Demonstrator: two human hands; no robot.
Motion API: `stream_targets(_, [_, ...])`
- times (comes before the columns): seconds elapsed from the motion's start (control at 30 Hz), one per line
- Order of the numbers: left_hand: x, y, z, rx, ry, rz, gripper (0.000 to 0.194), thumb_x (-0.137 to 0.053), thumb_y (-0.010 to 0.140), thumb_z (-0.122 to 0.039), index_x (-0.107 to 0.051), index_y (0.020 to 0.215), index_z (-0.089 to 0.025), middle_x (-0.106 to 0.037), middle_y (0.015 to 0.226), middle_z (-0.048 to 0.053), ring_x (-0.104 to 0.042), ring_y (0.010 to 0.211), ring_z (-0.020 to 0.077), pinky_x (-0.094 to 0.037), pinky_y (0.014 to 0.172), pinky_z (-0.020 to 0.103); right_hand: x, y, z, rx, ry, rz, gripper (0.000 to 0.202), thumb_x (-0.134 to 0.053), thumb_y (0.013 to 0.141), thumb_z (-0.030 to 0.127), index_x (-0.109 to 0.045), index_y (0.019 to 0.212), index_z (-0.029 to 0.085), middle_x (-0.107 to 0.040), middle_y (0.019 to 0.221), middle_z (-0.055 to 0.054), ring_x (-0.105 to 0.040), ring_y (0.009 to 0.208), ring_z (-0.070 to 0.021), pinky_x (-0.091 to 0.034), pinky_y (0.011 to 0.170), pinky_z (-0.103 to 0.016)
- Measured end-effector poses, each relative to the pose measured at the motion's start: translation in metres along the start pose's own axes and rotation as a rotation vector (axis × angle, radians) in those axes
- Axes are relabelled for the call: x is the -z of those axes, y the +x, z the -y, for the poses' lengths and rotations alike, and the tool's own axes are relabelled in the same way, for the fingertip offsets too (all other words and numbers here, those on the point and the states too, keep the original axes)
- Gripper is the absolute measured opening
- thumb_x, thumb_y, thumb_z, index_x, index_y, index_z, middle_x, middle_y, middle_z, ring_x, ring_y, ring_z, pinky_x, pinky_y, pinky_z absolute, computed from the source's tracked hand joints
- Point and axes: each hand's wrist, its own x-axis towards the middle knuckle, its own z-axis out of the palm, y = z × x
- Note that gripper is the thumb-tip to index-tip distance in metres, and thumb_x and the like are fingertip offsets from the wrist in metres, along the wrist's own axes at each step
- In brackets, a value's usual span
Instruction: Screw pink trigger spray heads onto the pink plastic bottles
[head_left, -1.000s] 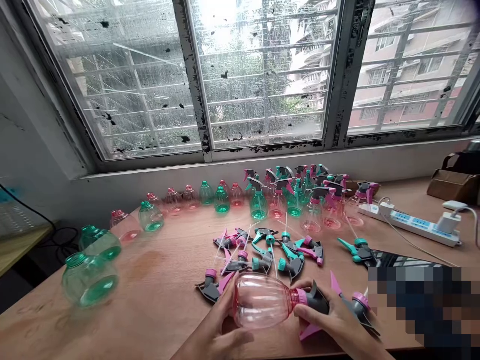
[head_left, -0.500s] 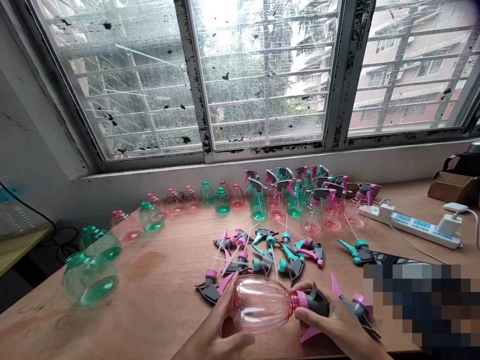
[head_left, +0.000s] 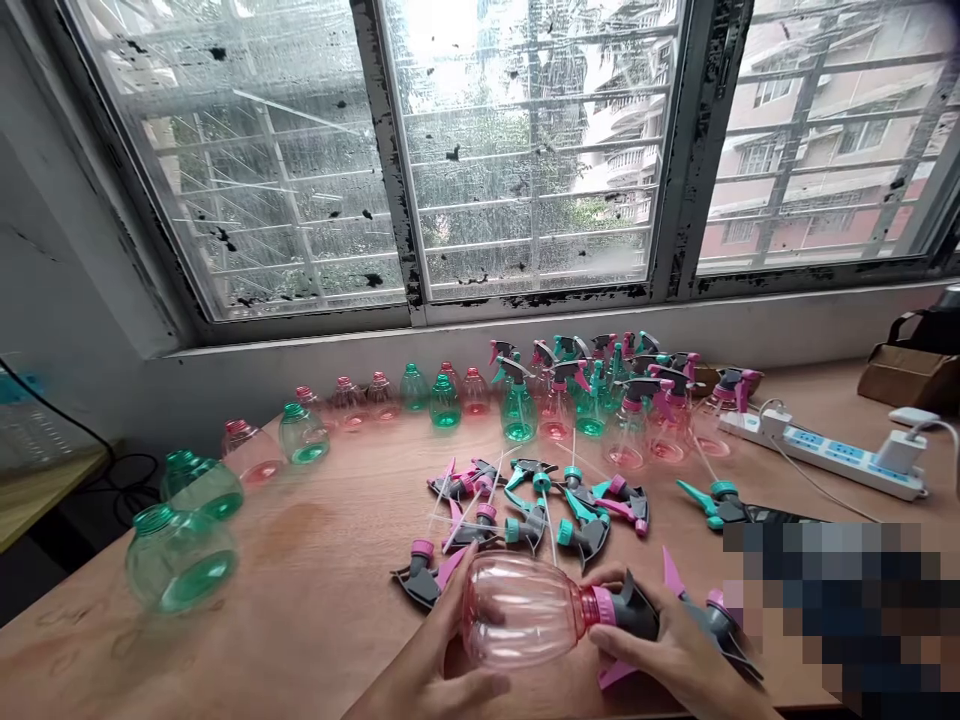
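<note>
A clear pink bottle (head_left: pixel 521 612) lies on its side in the air over the table's front edge, its neck pointing right. My left hand (head_left: pixel 442 650) holds its base end, thumb below and fingers behind. At the neck sits a spray head (head_left: pixel 634 608) with a pink collar and grey body, and my right hand (head_left: pixel 667 640) is closed round it. Loose pink and grey spray heads lie close by, one left of the bottle (head_left: pixel 420 575) and one right of my right hand (head_left: pixel 724 625). Behind the bottle are several more loose spray heads (head_left: pixel 529 520), pink or teal.
Open green and pink bottles (head_left: pixel 180 565) curve along the left and back of the table (head_left: pixel 300 560). Bottles with spray heads (head_left: pixel 555 410) crowd the back. A power strip (head_left: pixel 825 455), a brown box (head_left: pixel 911 375) and a pixelated patch are at right.
The pink bottle has turned slightly in my hands, its base end a little to the left. Both hands keep nearly the same place and hold.
</note>
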Motion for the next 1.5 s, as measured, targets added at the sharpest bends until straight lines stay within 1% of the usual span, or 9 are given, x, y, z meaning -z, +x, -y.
stream_targets(0.23, [-0.001, 0.000, -0.008, 0.013, 0.052, 0.006, 0.115, -0.077, 0.084, -0.046, 0.008, 0.160, -0.032, -0.006, 0.174, 0.003, 0.005, 0.159, 0.0320, -0.003, 0.129, 0.049, -0.001, 0.000, 0.003, 0.029, -0.018, 0.005, 0.031, -0.086, 0.073, 0.040, -0.075, 0.097, 0.023, -0.074, 0.079, 0.002, -0.066, 0.073, -0.0195, -0.052, 0.068, -0.025])
stream_targets(0.37, [-0.004, -0.002, -0.017, 0.056, -0.044, 0.004, 0.111, -0.076, 0.083, -0.049, -0.002, 0.162, -0.027, -0.010, 0.174, 0.004, -0.005, 0.159, 0.0311, -0.007, 0.129, 0.045, -0.002, 0.000, 0.004, 0.041, -0.035, -0.005, 0.031, -0.086, 0.072, 0.039, -0.076, 0.097, 0.024, -0.074, 0.079, 0.003, -0.066, 0.072, -0.0193, -0.051, 0.069, -0.026])
stream_targets(0.5, [-0.005, -0.003, -0.018, 0.054, 0.008, 0.023, 0.115, -0.076, 0.082, -0.051, 0.004, 0.162, -0.027, -0.016, 0.172, 0.008, -0.017, 0.157, 0.0337, -0.010, 0.129, 0.048, -0.001, 0.000, 0.006, 0.012, -0.025, -0.016, 0.031, -0.086, 0.072, 0.042, -0.075, 0.095, 0.023, -0.076, 0.081, 0.001, -0.069, 0.075, -0.0228, -0.055, 0.069, -0.028])
stream_targets(0.7, [-0.004, -0.005, -0.021, 0.056, 0.094, -0.029, 0.115, -0.078, 0.082, -0.042, 0.006, 0.161, -0.031, 0.001, 0.174, -0.001, 0.011, 0.159, 0.0280, 0.003, 0.129, 0.043, -0.002, -0.001, 0.009, 0.017, -0.026, 0.001, 0.033, -0.084, 0.074, 0.043, -0.073, 0.097, 0.022, -0.075, 0.081, -0.001, -0.068, 0.076, -0.0245, -0.055, 0.069, -0.031])
stream_targets(0.8, [-0.004, -0.006, -0.023, 0.103, 0.036, -0.028, 0.111, -0.074, 0.085, -0.046, 0.003, 0.161, -0.026, -0.003, 0.174, 0.002, 0.004, 0.160, 0.0294, -0.003, 0.130, 0.044, -0.002, -0.001, 0.010, 0.004, -0.010, 0.003, 0.033, -0.086, 0.073, 0.042, -0.074, 0.096, 0.021, -0.074, 0.080, 0.000, -0.067, 0.073, -0.0219, -0.054, 0.067, -0.029])
stream_targets(0.97, [-0.008, -0.006, -0.028, 0.106, 0.015, -0.027, 0.109, -0.075, 0.084, -0.049, -0.002, 0.162, -0.029, -0.028, 0.169, 0.006, -0.010, 0.158, 0.0342, -0.008, 0.129, 0.048, -0.002, 0.000, 0.009, -0.046, 0.056, 0.003, 0.035, -0.086, 0.073, 0.043, -0.071, 0.095, 0.021, -0.071, 0.074, 0.002, -0.065, 0.065, -0.0181, -0.051, 0.062, -0.025])
stream_targets(1.13, [-0.011, -0.006, -0.030, 0.047, 0.051, -0.043, 0.107, -0.073, 0.084, -0.054, -0.002, 0.161, -0.035, -0.021, 0.170, 0.004, -0.012, 0.158, 0.0317, -0.010, 0.129, 0.045, -0.003, -0.001, 0.010, -0.047, 0.056, -0.007, 0.038, -0.085, 0.073, 0.047, -0.071, 0.096, 0.020, -0.071, 0.072, 0.002, -0.065, 0.065, -0.0189, -0.051, 0.062, -0.026])
stream_targets(1.3, [-0.007, -0.006, -0.025, 0.081, -0.046, -0.010, 0.114, -0.075, 0.080, -0.060, -0.004, 0.162, -0.026, -0.050, 0.152, 0.012, -0.034, 0.148, 0.0357, -0.026, 0.124, 0.047, -0.002, -0.002, 0.011, -0.033, 0.016, 0.024, 0.036, -0.084, 0.075, 0.044, -0.072, 0.100, 0.022, -0.075, 0.084, 0.000, -0.069, 0.074, -0.0212, -0.055, 0.067, -0.027])
stream_targets(1.5, [-0.008, -0.003, -0.025, 0.054, -0.020, -0.037, 0.103, -0.076, 0.084, -0.048, -0.009, 0.161, -0.037, -0.026, 0.169, 0.002, -0.020, 0.155, 0.0321, -0.022, 0.127, 0.041, -0.003, -0.001, 0.007, -0.041, 0.014, -0.006, 0.039, -0.084, 0.073, 0.048, -0.072, 0.098, 0.021, -0.074, 0.080, 0.000, -0.068, 0.071, -0.0218, -0.055, 0.065, -0.029])
